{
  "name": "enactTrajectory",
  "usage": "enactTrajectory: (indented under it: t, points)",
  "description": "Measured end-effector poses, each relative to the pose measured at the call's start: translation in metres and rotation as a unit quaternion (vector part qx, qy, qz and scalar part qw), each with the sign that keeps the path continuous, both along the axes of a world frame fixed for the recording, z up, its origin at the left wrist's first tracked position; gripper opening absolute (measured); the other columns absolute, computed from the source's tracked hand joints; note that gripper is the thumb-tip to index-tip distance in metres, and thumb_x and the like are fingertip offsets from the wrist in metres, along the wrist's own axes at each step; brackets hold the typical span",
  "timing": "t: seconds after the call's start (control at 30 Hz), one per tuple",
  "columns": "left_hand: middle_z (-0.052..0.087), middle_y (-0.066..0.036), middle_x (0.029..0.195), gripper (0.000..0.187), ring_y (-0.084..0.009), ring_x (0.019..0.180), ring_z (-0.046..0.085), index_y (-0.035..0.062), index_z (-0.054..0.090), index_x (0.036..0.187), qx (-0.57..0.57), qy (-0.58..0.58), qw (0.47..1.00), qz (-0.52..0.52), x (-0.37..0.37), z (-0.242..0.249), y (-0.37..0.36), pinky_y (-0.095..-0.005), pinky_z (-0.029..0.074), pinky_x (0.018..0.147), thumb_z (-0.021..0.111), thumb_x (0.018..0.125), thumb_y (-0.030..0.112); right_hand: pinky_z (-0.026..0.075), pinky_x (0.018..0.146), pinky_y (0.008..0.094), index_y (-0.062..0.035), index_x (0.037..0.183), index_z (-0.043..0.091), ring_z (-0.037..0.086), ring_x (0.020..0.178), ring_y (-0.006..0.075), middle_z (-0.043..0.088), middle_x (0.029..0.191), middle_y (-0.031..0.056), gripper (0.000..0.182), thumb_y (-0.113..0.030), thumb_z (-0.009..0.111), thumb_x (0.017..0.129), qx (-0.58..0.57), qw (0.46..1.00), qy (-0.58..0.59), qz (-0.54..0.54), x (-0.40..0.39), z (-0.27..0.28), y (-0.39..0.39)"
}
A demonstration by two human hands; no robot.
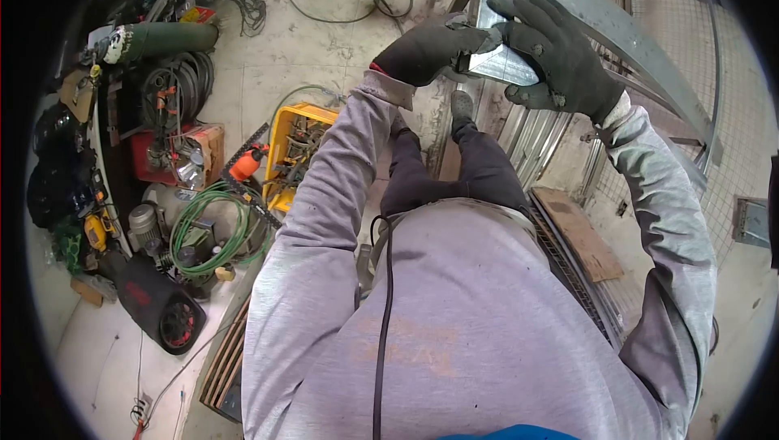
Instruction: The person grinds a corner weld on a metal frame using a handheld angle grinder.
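Observation:
My left hand [436,51], in a dark work glove, is closed around the left side of a shiny square metal tube [505,67], near its open end. On the other side, my right hand [560,55], gloved too, grips the tube with its long fingers stretched over the metal and its thumb low by the near edge. The tube's far part runs up to a curved galvanized metal beam [641,51] at the top. How tube and beam meet is partly hidden by my hands.
Long metal profiles [540,136] lie on the floor below my hands. To the left are a yellow crate [304,111] of metal parts, a coiled green hose [213,229], an orange spray bottle [247,163] and a green gas cylinder [162,41]. A wooden board [576,233] lies right of my legs.

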State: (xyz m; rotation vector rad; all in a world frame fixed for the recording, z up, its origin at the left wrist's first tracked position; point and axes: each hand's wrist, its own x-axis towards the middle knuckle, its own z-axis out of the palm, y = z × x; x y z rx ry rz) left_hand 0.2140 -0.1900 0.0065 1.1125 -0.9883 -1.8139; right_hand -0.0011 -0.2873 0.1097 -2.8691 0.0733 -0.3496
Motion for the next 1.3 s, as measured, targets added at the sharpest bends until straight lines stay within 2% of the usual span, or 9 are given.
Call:
enactTrajectory:
  t: [0.1,0.2,0.3,0.57,0.77,0.9,1.1,1.2,1.3]
  points:
    - [0.064,-0.008,0.122,0.045,-0.0184,0.102,0.069,-0.001,0.06,0.137,-0.225,-0.12,0.966,-0.036,0.003,-0.009,0.002,-0.03,0.063,0.081,0.065,0.102,0.026,0.038,0.118,0.0572,-0.0085,0.142,0.054,0.044,0.145,0.0424,0.048,0.155,0.0187,0.084,-0.057,0.079,0.079,-0.048,0.997,-0.016,-0.058,-0.004,0.001,0.008]
    - [0.062,-0.008,0.126,0.043,-0.0181,0.103,0.068,-0.0028,0.059,0.139,-0.159,-0.115,0.98,-0.027,0.001,-0.01,0.006,-0.0291,0.064,0.077,0.061,0.104,0.022,0.041,0.114,0.0575,-0.0074,0.145,0.053,0.047,0.142,0.0422,0.051,0.152,0.0188,0.092,-0.06,0.081,0.075,-0.094,0.986,-0.062,-0.124,-0.017,-0.008,0.022]
    - [0.061,-0.009,0.127,0.047,-0.0167,0.096,0.069,-0.0059,0.06,0.137,-0.26,-0.166,0.951,-0.017,0.003,-0.01,0.005,-0.028,0.064,0.073,0.061,0.105,0.028,0.045,0.109,0.0543,-0.0031,0.139,0.055,0.056,0.129,0.0446,0.056,0.144,0.0196,0.088,-0.057,0.084,0.075,-0.051,0.973,-0.061,-0.217,-0.035,-0.011,0.039]
    - [0.063,-0.011,0.133,0.048,-0.0172,0.099,0.073,-0.0047,0.06,0.136,0.033,0.061,0.997,0.04,-0.002,0.003,0.003,-0.0292,0.065,0.074,0.059,0.105,0.032,0.053,0.085,0.0469,-0.0023,0.12,0.067,0.068,0.097,0.037,0.07,0.108,0.0158,0.067,-0.05,0.083,0.076,0.075,0.962,0.018,-0.261,-0.051,-0.016,0.043]
    - [0.07,-0.004,0.11,0.046,-0.0152,0.1,0.072,-0.0009,0.06,0.136,-0.132,-0.043,0.99,0.02,0.0,-0.008,0.006,-0.0306,0.065,0.073,0.057,0.104,0.031,0.054,0.081,0.0459,-0.0024,0.115,0.069,0.07,0.092,0.0357,0.071,0.104,0.0153,0.06,-0.046,0.083,0.076,0.088,0.958,0.022,-0.272,-0.048,-0.016,0.045]
    - [0.069,-0.002,0.107,0.047,-0.011,0.093,0.07,-0.0014,0.061,0.136,-0.03,0.002,0.999,0.031,-0.002,0.001,0.005,-0.0292,0.064,0.071,0.056,0.104,0.032,0.055,0.079,0.0443,-0.002,0.115,0.068,0.071,0.092,0.0352,0.072,0.105,0.0156,0.057,-0.038,0.085,0.075,0.074,0.958,0.018,-0.277,-0.047,-0.016,0.049]
    - [0.071,-0.001,0.107,0.047,-0.0058,0.077,0.059,-0.0001,0.063,0.134,-0.228,-0.064,0.971,0.044,-0.002,-0.029,0.002,-0.024,0.058,0.068,0.056,0.105,0.037,0.055,0.079,0.0434,-0.0025,0.116,0.067,0.071,0.093,0.0337,0.072,0.105,0.015,0.055,-0.035,0.086,0.076,0.059,0.959,0.011,-0.277,-0.047,-0.017,0.051]
    - [0.071,-0.003,0.113,0.046,-0.0076,0.087,0.065,-0.0006,0.063,0.134,-0.195,-0.1,0.976,0.013,0.002,-0.037,-0.001,-0.0248,0.059,0.074,0.057,0.105,0.035,0.055,0.079,0.0428,-0.0022,0.116,0.067,0.071,0.092,0.0335,0.071,0.105,0.0147,0.056,-0.037,0.085,0.076,0.052,0.962,0.009,-0.269,-0.046,-0.016,0.05]
    - [0.067,-0.015,0.118,0.038,-0.0256,0.104,0.069,0.0109,0.067,0.136,-0.147,-0.055,0.987,0.016,0.002,-0.033,0.0,-0.0339,0.057,0.091,0.059,0.1,0.009,0.052,0.08,0.0451,-0.0061,0.118,0.068,0.068,0.092,0.0332,0.07,0.102,0.0117,0.062,-0.055,0.079,0.081,0.069,0.96,0.005,-0.273,-0.046,-0.02,0.049]
